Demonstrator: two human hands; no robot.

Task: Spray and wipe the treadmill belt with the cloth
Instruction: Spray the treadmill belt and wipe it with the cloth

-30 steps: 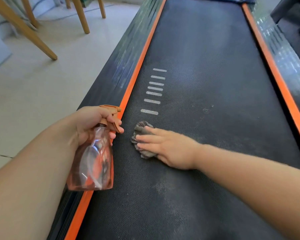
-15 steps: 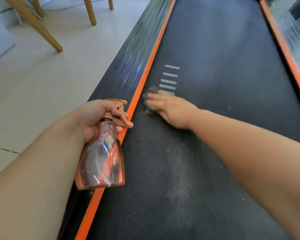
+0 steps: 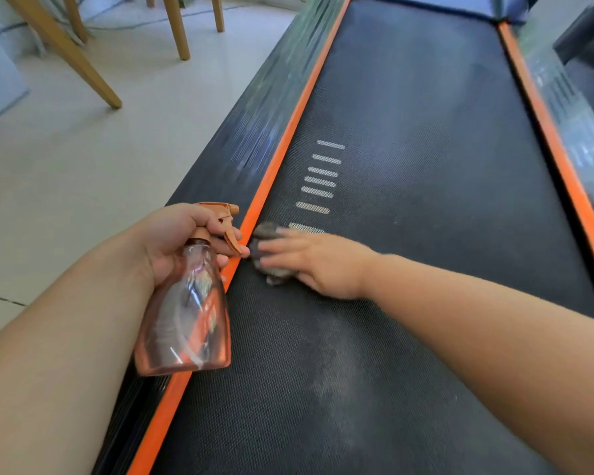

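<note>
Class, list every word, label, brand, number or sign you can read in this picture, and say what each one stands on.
No text can be read.
The belt bears only a column of plain white bars, no letters or digits.
The spray bottle in the left hand shows no label.
The side rail is blurred; any print there cannot be told.

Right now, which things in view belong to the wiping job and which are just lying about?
In the job: spray bottle, gripped by the left hand; cloth, pressed flat under the right hand; treadmill belt.
Just about: wooden chair legs; floor.
</note>
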